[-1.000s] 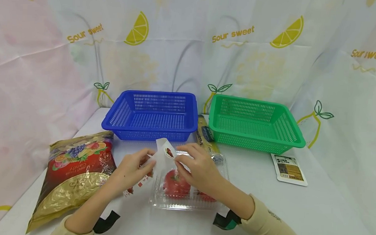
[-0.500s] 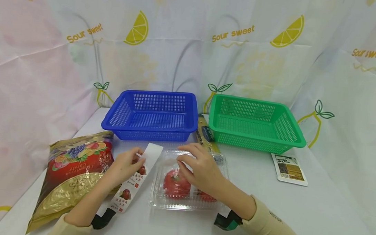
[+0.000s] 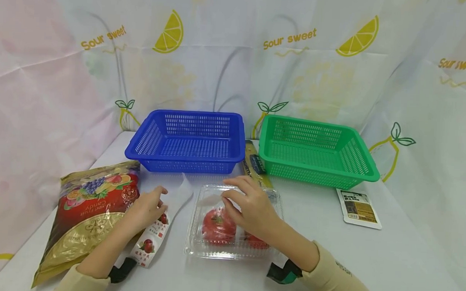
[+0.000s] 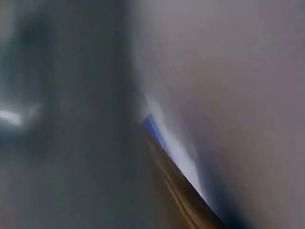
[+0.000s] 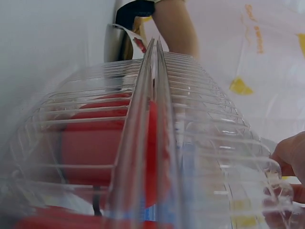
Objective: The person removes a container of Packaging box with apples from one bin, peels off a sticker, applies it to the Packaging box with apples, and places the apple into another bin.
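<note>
Slanting across the white counter, the printed label strip lies between the candy bag and the clear container of red fruit, partly hidden by the left hand, its fingers loosely parted. The right hand is over the container, thumb and forefinger tips close together; whether they pinch anything I cannot tell. Beyond stand a blue basket and a green basket, a spaghetti packet between.
</note>
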A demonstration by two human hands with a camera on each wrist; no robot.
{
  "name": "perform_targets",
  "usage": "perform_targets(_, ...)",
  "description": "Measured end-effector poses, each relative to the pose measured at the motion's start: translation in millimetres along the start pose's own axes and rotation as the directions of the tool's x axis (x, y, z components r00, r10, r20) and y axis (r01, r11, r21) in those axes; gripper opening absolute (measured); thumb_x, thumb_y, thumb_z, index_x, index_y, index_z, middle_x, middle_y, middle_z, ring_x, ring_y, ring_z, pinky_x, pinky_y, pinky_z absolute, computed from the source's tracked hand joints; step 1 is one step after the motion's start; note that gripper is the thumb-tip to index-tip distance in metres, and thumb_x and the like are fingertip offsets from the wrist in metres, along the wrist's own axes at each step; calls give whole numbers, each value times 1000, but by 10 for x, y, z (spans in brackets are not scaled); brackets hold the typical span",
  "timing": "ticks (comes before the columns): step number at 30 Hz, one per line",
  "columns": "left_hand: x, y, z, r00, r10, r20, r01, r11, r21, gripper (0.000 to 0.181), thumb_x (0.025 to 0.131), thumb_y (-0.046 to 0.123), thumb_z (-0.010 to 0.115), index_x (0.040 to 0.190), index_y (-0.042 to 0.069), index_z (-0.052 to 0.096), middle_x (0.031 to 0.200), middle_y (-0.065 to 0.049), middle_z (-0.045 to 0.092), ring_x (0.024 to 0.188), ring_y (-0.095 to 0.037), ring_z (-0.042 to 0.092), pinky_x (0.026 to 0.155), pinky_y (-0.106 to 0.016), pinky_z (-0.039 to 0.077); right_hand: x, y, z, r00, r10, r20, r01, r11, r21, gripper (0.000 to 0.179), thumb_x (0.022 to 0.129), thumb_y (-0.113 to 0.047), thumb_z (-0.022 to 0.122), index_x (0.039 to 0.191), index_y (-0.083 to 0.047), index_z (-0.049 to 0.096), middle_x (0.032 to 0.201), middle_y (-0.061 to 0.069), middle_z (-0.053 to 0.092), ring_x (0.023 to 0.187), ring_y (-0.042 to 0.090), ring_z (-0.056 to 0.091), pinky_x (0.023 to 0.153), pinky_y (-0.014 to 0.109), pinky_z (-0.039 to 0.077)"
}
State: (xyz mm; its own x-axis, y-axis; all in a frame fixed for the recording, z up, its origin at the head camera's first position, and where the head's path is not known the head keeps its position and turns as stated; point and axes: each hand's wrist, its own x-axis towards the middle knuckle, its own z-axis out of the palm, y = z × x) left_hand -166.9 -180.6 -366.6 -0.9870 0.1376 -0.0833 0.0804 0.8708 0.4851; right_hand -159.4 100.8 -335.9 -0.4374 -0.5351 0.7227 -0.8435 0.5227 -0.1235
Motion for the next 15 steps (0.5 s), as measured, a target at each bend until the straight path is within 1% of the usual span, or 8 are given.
perform_targets(6,-10,-33,19,1000,21,-8,-20,994,112,39,81,6,65,115,-7,50,74,-5,58,63,-19,53,59,-40,48,-19,35,-3,1000,-7,-27,7,1000,4,5,80,-10,66,83,-8,70,104,7,63,102,19,54,90,29,44)
perform_targets(9,-11,-47,26,1000,18,-9,-17,991,132,39,80,6,67,113,-9,50,72,-5,56,63,-19,53,59,-41,48,-31,51,-5,1000,-9,-30,8,1000,-7,5,80,-10,65,82,-9,70,104,7,63,102,20,54,91,31,43)
perform_targets(12,-12,-59,29,1000,19,-18,-16,991,133,40,79,6,67,112,-10,49,71,-6,57,62,-19,53,59,-41,49,-40,65,-12,1000,-2,-27,1,1000,-5,4,80,-10,65,82,-9,69,105,8,63,102,20,54,92,33,42)
perform_targets(15,-10,-66,38,999,23,-23,-20,989,148,39,78,7,69,109,-9,52,69,-6,56,60,-19,53,57,-40,49,-47,76,-26,1000,3,-27,-3,1000,-3,5,81,-10,65,81,-8,69,105,8,63,102,20,54,93,33,42)
